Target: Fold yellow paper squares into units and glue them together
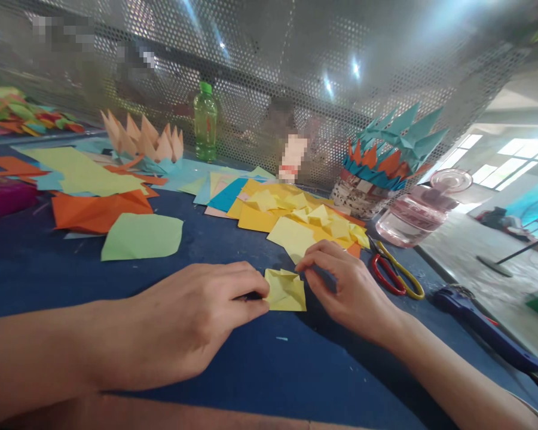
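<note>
Left hand (192, 316) and right hand (345, 292) seemed to pinch a small folded square of yellow paper (286, 291) between them, though the grip was partly hidden. It lay on a scuffed dark-blue worktable (197, 358), directly between the hands, with a perforated silver metal screen (269, 60) beyond and bright windows (511, 161) at right.

left hand (192, 322): bare, no glove, long slim fingers | right hand (345, 292): bare, slim fingers | left forearm (40, 352): bare up to the frame edge | right forearm (457, 376): bare, thin pale line near the frame corner, too blurred to tell
</note>
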{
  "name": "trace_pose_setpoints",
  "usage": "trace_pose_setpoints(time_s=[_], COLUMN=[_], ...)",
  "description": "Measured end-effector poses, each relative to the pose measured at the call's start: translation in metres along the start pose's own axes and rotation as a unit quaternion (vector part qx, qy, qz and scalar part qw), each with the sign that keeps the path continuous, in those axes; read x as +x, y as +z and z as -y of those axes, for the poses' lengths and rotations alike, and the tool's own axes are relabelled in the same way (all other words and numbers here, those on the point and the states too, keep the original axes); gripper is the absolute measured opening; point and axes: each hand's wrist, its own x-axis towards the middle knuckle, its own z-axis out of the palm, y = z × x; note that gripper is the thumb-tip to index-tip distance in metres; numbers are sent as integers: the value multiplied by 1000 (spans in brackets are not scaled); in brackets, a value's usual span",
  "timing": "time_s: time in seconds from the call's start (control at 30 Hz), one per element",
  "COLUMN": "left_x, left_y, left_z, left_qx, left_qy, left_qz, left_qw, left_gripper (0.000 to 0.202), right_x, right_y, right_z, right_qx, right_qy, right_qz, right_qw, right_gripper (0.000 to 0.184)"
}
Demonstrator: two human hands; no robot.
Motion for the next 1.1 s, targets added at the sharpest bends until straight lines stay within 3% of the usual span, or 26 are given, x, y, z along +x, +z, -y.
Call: trace_pose_setpoints(time_s=[0.13,0.4,0.63,0.87,1.0,1.1], left_x=[0,2,10,13,13,13], left_y=[-2,0,2,-2,-2,-3], left_z=[1,7,12,11,10,8], left_qx=[-4,-3,-62,-139,-143,-129], left_qy=[-2,-42,-109,-209,-180,-145], left_qz=[-37,-71,-79,-107,-115,-116], left_qw=[999,997,989,962,966,974], left_gripper=[42,36,21,30,14,14], right_x=[0,0,1,1,0,-2], right_y=[0,-2,0,1,3,4], right_z=[2,6,5,14,17,17], right_qx=[19,14,80,194,197,163], right_qy=[50,52,50,94,93,64], right_qz=[43,93,54,18,17,-4], right_qw=[998,994,994,976,976,985], right_gripper=[10,10,8,14,12,8])
